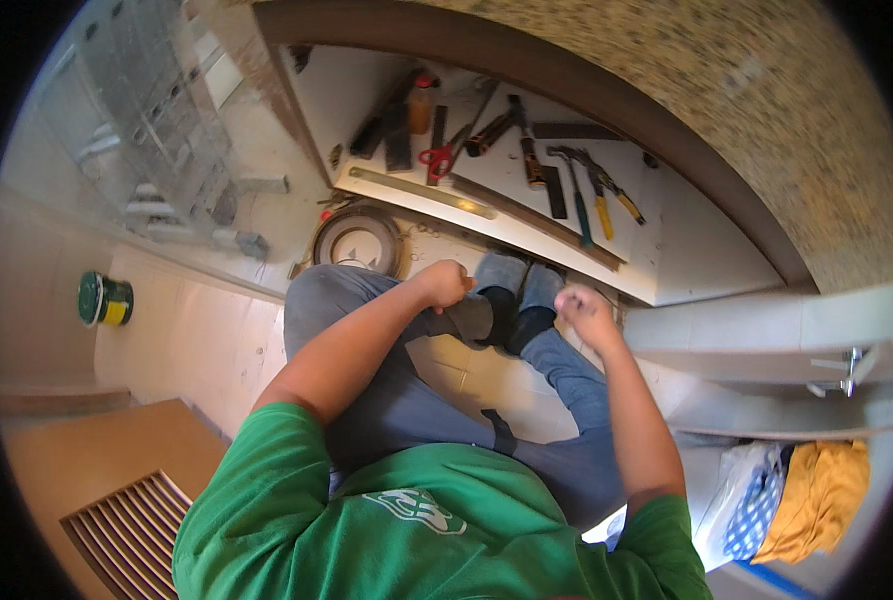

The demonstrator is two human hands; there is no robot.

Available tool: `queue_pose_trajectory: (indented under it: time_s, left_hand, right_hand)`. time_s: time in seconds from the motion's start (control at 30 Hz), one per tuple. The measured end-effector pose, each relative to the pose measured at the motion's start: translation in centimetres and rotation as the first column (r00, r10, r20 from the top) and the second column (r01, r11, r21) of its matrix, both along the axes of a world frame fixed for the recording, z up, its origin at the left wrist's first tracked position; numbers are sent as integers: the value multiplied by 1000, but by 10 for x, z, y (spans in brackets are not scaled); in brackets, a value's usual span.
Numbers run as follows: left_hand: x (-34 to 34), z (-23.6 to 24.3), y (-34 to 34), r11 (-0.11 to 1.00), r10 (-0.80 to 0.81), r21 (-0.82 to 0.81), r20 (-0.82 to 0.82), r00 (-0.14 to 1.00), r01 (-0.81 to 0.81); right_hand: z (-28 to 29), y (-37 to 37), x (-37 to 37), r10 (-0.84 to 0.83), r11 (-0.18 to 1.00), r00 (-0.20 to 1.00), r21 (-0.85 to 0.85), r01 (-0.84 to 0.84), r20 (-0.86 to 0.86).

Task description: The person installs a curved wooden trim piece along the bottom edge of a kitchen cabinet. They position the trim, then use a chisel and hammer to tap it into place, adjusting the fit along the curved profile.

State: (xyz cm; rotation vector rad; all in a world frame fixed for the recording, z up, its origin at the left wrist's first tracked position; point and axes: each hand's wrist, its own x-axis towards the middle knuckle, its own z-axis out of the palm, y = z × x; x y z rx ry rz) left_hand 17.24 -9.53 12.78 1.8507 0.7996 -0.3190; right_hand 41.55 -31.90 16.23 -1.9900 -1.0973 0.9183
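Note:
My left hand is closed beside my left shin, fingers curled; anything inside them is hidden. Across from it, past my shoes, my right hand is also closed, thumb and fingers pressed together and slightly blurred. I cannot make out anything in it. Both hands are just in front of an open cabinet. Its white floor holds red-handled scissors, a claw hammer, another tool with a teal handle and a black-and-orange-handled tool. A yellowish level lies along its front edge.
A roll of brown edging strip lies on the floor by my left knee. Speckled stone countertop overhangs the cabinet. Far left is a green bucket; lower left, a louvred wooden panel. An open cabinet door with a metal hinge and orange cloth are right.

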Motion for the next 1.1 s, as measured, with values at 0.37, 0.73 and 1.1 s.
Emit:
queue_pose_trajectory:
  time_s: [0.37, 0.73, 1.1]
  left_hand:
    - [-7, -43, 27, 982, -164, 119, 136, 977, 148]
    - [-11, -52, 32, 978, -138, 166, 77, 987, 123]
    - [-3, -34, 39, 959, 240, 77, 292, 926, -272]
  right_hand:
    - [-38, 273, 54, -15, 962, 728, -189, 197, 685]
    - [-66, 316, 93, 102, 904, 626, -335, 267, 773]
    - [-48, 170, 34, -452, 890, 892, 72, 451, 3]
